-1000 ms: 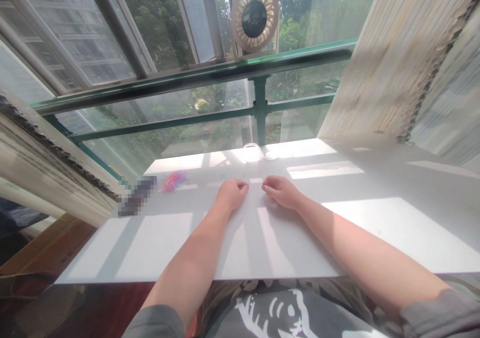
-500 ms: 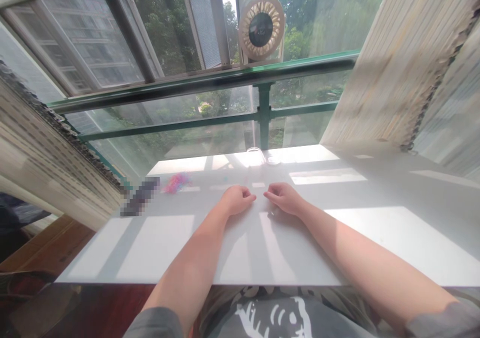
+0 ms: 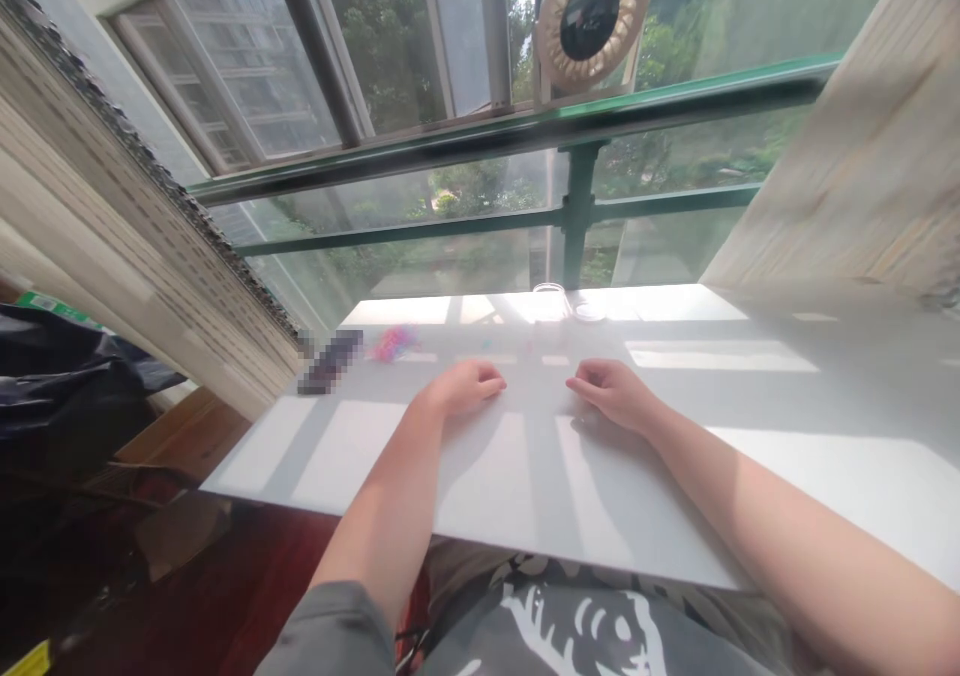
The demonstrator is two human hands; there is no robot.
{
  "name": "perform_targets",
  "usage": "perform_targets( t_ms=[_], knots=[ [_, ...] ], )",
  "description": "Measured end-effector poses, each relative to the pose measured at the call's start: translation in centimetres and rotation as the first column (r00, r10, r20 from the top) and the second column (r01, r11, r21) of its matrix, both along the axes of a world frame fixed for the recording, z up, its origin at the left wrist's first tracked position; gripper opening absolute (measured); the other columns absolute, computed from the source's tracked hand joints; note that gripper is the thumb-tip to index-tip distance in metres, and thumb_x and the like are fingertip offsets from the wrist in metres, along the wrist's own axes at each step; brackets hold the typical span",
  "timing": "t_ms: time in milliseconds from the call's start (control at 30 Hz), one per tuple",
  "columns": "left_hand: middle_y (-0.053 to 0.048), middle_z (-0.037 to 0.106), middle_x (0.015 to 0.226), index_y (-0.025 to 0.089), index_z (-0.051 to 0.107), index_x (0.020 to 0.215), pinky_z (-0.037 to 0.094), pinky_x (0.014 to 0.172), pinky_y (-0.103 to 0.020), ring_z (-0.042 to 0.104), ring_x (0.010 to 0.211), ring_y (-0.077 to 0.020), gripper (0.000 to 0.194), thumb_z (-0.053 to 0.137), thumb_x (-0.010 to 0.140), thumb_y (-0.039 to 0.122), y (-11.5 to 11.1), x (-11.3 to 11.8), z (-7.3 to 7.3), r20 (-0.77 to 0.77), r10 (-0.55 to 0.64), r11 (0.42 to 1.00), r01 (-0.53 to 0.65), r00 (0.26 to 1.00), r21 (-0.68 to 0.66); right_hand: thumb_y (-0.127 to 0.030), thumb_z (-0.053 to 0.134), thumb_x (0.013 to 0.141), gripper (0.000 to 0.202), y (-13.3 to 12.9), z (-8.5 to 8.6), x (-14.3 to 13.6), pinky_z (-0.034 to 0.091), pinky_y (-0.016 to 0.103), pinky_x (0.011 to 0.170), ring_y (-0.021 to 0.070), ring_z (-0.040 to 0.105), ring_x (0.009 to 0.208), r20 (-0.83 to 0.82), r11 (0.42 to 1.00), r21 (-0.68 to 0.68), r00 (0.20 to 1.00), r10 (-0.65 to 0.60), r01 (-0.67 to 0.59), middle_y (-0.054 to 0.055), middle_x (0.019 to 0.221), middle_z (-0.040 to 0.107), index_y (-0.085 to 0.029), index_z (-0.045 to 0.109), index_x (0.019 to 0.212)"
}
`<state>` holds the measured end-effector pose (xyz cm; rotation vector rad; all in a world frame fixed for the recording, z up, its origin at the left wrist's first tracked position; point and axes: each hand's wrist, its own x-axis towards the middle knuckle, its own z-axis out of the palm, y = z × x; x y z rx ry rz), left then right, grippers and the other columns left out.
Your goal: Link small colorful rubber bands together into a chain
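My left hand (image 3: 469, 386) rests on the white table (image 3: 517, 501), its fingers curled and thumb and fingertips close together. To its right, a short gap away, my right hand (image 3: 611, 393) is closed in a pinch. Anything between the fingers of either hand is too small or hidden to make out. Beyond my left hand lies a small loose heap of pink, purple and blue bits (image 3: 391, 343). A clear jar (image 3: 550, 302) stands at the back, and a clear round lid or dish (image 3: 590, 312) lies beside it.
A blurred-out dark object (image 3: 330, 362) lies at the table's left edge. A tiny teal piece (image 3: 486, 343) sits behind my left hand. A round fan (image 3: 590, 18) stands at the window above a green railing (image 3: 577, 206). Curtains hang on both sides.
My hands have moved apart, widening the gap between them. The whole view has shifted and tilted, so the table and window stand further right in it.
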<state>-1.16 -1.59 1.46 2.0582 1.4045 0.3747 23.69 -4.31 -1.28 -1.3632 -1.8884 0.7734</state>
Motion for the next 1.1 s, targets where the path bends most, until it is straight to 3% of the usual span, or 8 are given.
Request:
perform_targets(
  t_ms=[200,300,400,567,733,867,1100],
  knots=[
    [-0.001,0.064,0.074,0.017,0.062,0.079,0.041,0.056,-0.022,0.056,0.064,-0.0132,0.027,0.047,0.071,0.038,-0.1,-7.9,-2.0,-0.011,0.289,0.943,-0.283,0.957,0.172,-0.046,0.046,0.073,0.035,0.1,-0.2,0.2,0.029,0.021,0.044,0.0079,0.035,0.044,0.041,0.999,-0.034,0.999,0.015,-0.014,-0.004,0.046,0.04,-0.018,0.039,0.054],
    [-0.003,0.064,0.077,0.017,0.061,0.081,0.041,0.058,-0.022,0.057,0.067,-0.0138,0.025,0.048,0.071,0.036,-0.4,-11.0,-2.7,-0.027,0.5,0.845,-0.481,0.866,0.235,-0.05,0.046,0.072,0.037,0.1,-0.2,0.3,0.03,0.022,0.043,0.008,0.035,0.042,0.052,0.999,-0.043,0.999,0.009,-0.007,-0.004,0.046,0.041,-0.018,0.04,0.054],
    [-0.004,0.064,0.083,0.018,0.06,0.086,0.041,0.065,-0.024,0.057,0.074,-0.0153,0.027,0.049,0.072,0.038,-0.3,-12.3,-3.1,-0.028,0.63,0.749,-0.598,0.776,0.284,-0.05,0.046,0.072,0.037,0.0,-0.2,0.3,0.03,0.022,0.042,0.0082,0.036,0.041,0.062,0.999,-0.034,0.998,0.006,-0.004,-0.003,0.045,0.041,-0.018,0.039,0.053],
    [-0.009,0.059,0.092,0.018,0.061,0.089,0.038,0.077,-0.029,0.054,0.087,-0.0204,0.035,0.049,0.07,0.046,0.0,-10.9,-3.2,-0.087,0.683,0.693,-0.607,0.725,0.389,-0.049,0.045,0.072,0.037,-0.1,-0.1,0.2,0.03,0.022,0.042,0.0082,0.035,0.041,0.067,1.0,-0.031,0.998,0.002,0.0,-0.003,0.045,0.04,-0.018,0.04,0.052],
    [-0.01,0.052,0.108,0.021,0.058,0.099,0.031,0.088,-0.035,0.043,0.104,-0.0249,0.041,0.046,0.072,0.05,1.0,-7.4,-3.4,-0.15,0.617,0.708,-0.461,0.773,0.536,-0.049,0.046,0.072,0.036,0.0,-0.2,0.1,0.031,0.022,0.044,0.0084,0.036,0.042,0.085,0.999,-0.044,0.996,0.003,0.001,-0.004,0.046,0.041,-0.018,0.041,0.054],
    [-0.012,0.043,0.123,0.02,0.052,0.109,0.028,0.091,-0.041,0.036,0.112,-0.0288,0.052,0.039,0.074,0.055,2.1,-5.7,-3.9,-0.22,0.623,0.724,-0.446,0.751,0.526,-0.049,0.046,0.072,0.035,0.0,-0.1,0.1,0.031,0.022,0.045,0.0086,0.036,0.043,0.078,0.999,-0.038,0.997,0.01,-0.007,-0.004,0.045,0.039,-0.018,0.042,0.054],
    [-0.013,0.043,0.125,0.017,0.048,0.115,0.027,0.091,-0.044,0.035,0.112,-0.0311,0.059,0.032,0.075,0.058,2.4,-5.8,-4.2,-0.274,0.641,0.725,-0.448,0.717,0.523,-0.048,0.046,0.071,0.035,0.1,-0.1,0.0,0.03,0.022,0.046,0.0086,0.035,0.045,0.079,0.999,-0.034,0.997,0.025,-0.022,-0.004,0.047,0.039,-0.018,0.041,0.054]
  ],
)
